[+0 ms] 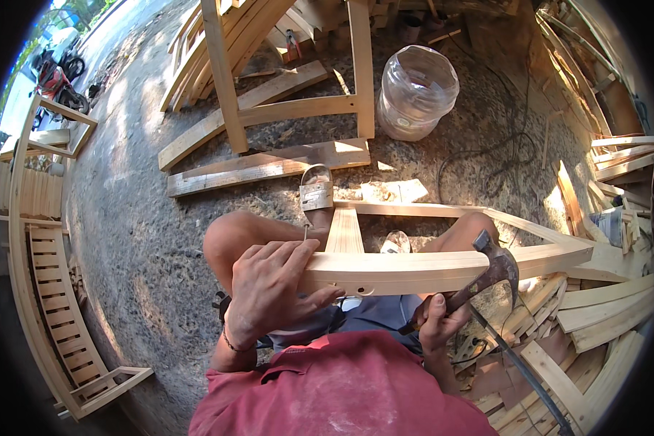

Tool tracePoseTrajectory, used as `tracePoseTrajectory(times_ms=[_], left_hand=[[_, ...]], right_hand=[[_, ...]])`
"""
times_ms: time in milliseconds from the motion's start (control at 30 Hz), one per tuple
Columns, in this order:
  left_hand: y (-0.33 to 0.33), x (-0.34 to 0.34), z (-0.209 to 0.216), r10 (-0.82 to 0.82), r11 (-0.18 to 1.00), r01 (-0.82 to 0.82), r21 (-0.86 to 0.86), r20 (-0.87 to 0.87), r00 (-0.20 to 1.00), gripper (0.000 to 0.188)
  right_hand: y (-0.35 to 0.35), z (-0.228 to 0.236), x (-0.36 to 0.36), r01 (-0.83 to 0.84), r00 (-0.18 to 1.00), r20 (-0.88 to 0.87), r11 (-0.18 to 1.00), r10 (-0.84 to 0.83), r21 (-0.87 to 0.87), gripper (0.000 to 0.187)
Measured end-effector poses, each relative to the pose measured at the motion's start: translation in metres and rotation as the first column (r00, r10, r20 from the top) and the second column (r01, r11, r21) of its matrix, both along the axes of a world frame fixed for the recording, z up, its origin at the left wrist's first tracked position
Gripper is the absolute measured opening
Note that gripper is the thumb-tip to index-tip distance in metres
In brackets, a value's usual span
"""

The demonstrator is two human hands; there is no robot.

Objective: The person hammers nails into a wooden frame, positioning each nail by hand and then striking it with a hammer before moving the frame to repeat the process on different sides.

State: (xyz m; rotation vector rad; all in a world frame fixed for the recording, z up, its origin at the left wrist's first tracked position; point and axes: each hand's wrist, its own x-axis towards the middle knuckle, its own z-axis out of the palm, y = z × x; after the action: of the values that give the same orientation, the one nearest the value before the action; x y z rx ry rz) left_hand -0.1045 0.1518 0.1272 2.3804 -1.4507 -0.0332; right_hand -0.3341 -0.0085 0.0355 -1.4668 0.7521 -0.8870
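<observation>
Across my lap lies a pale wooden frame, its near rail running left to right with a dark oval hole in the side toward me. My left hand is closed around the left end of that rail, fingers over the top and thumb along the near side. A thin nail sticks up at its fingertips; whether the fingers pinch it is unclear. In my right hand is a claw hammer, gripped by the handle. Its worn metal head is beside the rail's right part.
Thick wooden beams lie on the rough ground ahead, below an upright wooden frame. A clear plastic container stands to its right. Slatted woodwork is at left. Scrap boards and a dark hose lie at right.
</observation>
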Motion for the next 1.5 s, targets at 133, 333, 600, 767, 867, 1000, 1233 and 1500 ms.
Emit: tracePoseTrajectory(times_ms=[133,333,600,767,867,1000,1233,1500], left_hand=[[-0.001,-0.001,0.000,-0.002,0.999,0.003,0.033,-0.028,1.000,0.061],[-0.003,0.013,0.001,-0.046,0.999,0.046,-0.009,-0.081,0.996,0.056],[-0.003,0.024,-0.004,-0.088,0.992,0.073,-0.103,-0.144,0.986,0.041],[-0.005,0.026,-0.004,-0.100,0.985,0.088,-0.148,-0.076,0.992,0.043],[-0.006,0.021,-0.003,-0.079,0.990,0.064,-0.130,-0.113,0.991,0.052],[-0.009,0.018,-0.003,-0.002,0.997,-0.006,-0.077,-0.104,0.995,0.062],[-0.016,0.026,-0.004,0.009,0.994,-0.016,-0.109,-0.069,0.998,0.063],[-0.015,0.025,-0.002,0.002,0.997,-0.009,-0.078,-0.088,0.996,0.060]], right_hand=[[0.002,-0.005,-0.001,0.016,1.000,0.016,1.000,-0.016,0.009,0.024],[-0.002,-0.008,0.009,0.045,0.999,0.020,0.998,-0.044,-0.045,0.025],[-0.015,-0.021,0.000,0.052,0.997,-0.047,0.985,-0.061,-0.164,0.025],[-0.025,-0.020,0.000,-0.037,0.994,-0.109,0.970,0.010,-0.242,0.024],[-0.020,-0.006,0.002,-0.058,0.992,-0.119,0.978,0.034,-0.199,0.023],[-0.010,0.010,0.009,-0.035,0.997,-0.069,0.998,0.032,-0.043,0.020],[-0.015,0.010,0.023,-0.033,0.998,-0.063,0.998,0.030,-0.048,0.019],[-0.017,0.011,0.023,-0.058,0.997,-0.057,0.997,0.055,-0.050,0.019]])
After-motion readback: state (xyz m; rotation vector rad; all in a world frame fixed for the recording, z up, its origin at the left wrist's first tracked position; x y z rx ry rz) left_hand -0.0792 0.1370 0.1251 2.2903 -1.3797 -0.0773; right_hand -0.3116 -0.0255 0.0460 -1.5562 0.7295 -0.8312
